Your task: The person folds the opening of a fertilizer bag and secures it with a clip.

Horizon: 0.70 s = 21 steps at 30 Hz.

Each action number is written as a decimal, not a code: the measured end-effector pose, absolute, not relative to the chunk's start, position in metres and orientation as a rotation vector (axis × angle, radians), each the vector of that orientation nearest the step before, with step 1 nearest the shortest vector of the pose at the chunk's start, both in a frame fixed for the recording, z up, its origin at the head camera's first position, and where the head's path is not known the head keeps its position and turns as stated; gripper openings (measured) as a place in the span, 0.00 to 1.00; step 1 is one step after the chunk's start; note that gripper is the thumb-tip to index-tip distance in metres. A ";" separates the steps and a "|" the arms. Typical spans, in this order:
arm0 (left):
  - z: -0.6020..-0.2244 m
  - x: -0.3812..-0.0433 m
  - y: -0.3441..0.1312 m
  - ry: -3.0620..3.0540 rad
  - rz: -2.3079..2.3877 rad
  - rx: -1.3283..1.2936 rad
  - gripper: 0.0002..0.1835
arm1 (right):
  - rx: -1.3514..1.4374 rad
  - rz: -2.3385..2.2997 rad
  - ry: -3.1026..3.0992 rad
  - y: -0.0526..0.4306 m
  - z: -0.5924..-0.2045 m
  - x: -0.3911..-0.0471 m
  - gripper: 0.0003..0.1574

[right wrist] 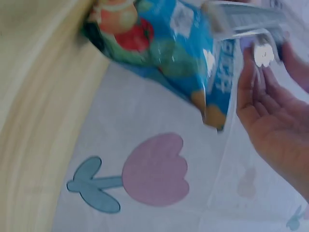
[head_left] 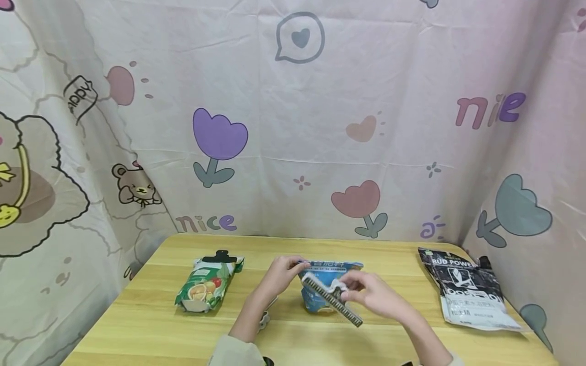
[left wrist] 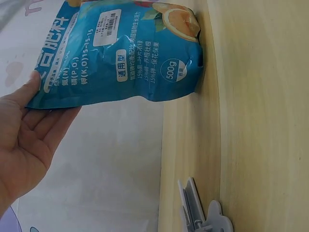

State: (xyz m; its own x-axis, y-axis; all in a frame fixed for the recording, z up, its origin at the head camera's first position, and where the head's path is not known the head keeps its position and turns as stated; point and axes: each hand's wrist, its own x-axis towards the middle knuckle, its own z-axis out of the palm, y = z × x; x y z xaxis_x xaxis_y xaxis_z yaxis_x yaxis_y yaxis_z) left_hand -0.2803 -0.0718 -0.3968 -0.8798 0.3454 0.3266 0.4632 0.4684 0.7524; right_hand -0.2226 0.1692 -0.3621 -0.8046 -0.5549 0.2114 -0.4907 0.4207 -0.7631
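Note:
A blue fertilizer bag (head_left: 313, 303) with printed oranges stands upright on the table between the hands. My left hand (head_left: 283, 274) pinches its top left corner between thumb and fingers; the left wrist view shows the bag's (left wrist: 125, 58) printed face. In front of the bag, my right hand (head_left: 375, 295) grips a long sealing clip (head_left: 331, 300) by its handle. The clip slants down to the right and overlaps the bag in the head view. In the right wrist view the clip (right wrist: 248, 20) is blurred, close to the bag's top edge.
A second grey clip (left wrist: 218, 223) lies on the table beside the left forearm. To the left is a green bag (head_left: 201, 287) with a black binder clip (head_left: 222, 256). A black and white bag (head_left: 476, 300) lies at the right edge. A patterned curtain (head_left: 293, 127) hangs behind.

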 end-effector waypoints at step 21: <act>-0.398 -0.278 -0.071 -2.583 -1.377 -0.685 0.14 | -0.445 -2.156 2.969 0.184 -0.338 -0.240 0.19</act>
State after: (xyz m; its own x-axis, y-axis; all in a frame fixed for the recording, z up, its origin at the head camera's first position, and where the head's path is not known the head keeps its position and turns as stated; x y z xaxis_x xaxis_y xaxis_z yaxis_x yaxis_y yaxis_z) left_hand -0.2783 -0.0714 -0.3981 -0.8874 0.3282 0.3237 0.4517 0.4788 0.7528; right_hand -0.2404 0.1843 -0.3383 -0.8233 0.1281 0.5530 -0.4862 0.3438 -0.8034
